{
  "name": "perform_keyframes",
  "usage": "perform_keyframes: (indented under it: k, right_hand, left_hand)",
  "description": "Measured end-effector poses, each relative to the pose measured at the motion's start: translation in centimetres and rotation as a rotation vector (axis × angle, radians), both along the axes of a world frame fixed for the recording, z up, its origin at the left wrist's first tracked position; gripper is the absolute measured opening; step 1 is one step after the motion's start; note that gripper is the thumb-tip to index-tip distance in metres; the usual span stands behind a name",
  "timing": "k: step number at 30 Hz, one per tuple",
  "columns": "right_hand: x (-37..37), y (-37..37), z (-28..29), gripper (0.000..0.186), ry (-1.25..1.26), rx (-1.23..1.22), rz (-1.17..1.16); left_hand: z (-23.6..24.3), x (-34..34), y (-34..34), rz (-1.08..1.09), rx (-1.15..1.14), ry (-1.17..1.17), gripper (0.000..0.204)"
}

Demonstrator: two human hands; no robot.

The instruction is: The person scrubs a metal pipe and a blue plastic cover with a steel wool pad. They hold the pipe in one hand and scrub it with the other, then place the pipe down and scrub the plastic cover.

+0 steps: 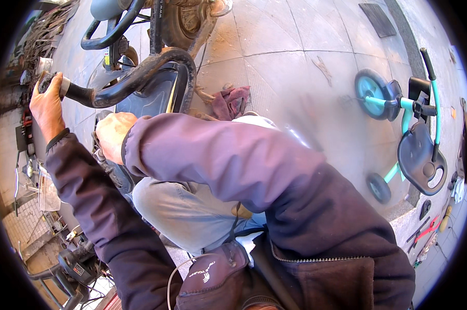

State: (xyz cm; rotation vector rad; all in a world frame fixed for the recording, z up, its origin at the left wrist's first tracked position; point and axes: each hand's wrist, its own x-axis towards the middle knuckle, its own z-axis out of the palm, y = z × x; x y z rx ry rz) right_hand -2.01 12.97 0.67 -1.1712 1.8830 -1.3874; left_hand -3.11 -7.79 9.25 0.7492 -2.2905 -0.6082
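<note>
A worn machine with a black tubular frame and a dirty wheel (184,23) stands in front of me at the upper left. Its thick bent handlebar (117,93) curves across toward the left. At the tube's outer end, my left hand (48,106) is closed round the dark grip, beside a pale ring. Lower and nearer, my right hand (114,135) is curled against the dark parts below the handlebar. Its fingertips are hidden, so what it grips does not show. A dark blue-grey panel (148,95) lies under the tube.
A maroon rag (231,102) lies on the tiled floor beyond my right forearm. To the right stands a turquoise child's tricycle (406,106) with a black seat. Red-handled pliers (429,231) and other tools lie at the lower right. A black power tool (78,268) sits at the lower left.
</note>
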Motion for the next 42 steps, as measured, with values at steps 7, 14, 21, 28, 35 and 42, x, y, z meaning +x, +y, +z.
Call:
perform_keyframes:
  k: [7,14,21,28,35,42]
  right_hand:
    - [-0.1,0.1,-0.1,0.016,0.014,-0.005,-0.002]
    - [0.2,0.3,0.2,0.018,0.025,-0.019,0.01]
    - [0.3,0.3,-0.7,0.024,0.075,-0.02,-0.018]
    - [0.3,0.5,-1.1,0.019,0.092,0.01,-0.027]
    - [-0.2,1.2,-0.3,0.026,0.112,0.03,0.018]
    - [-0.3,1.4,-0.4,0.023,0.088,0.024,0.001]
  left_hand:
    - [2.6,1.0,-0.2,-0.328,0.441,-0.143,0.042]
    - [3.4,1.3,1.4,-0.354,0.403,-0.165,0.035]
    - [-0.3,-0.1,2.4,0.007,-0.137,0.03,0.033]
    - [-1.1,-1.8,8.6,0.477,-0.345,0.004,0.044]
    - [0.7,0.2,4.7,0.035,0.016,-0.002,0.04]
    - [2.5,1.3,2.5,-0.342,0.433,-0.053,0.037]
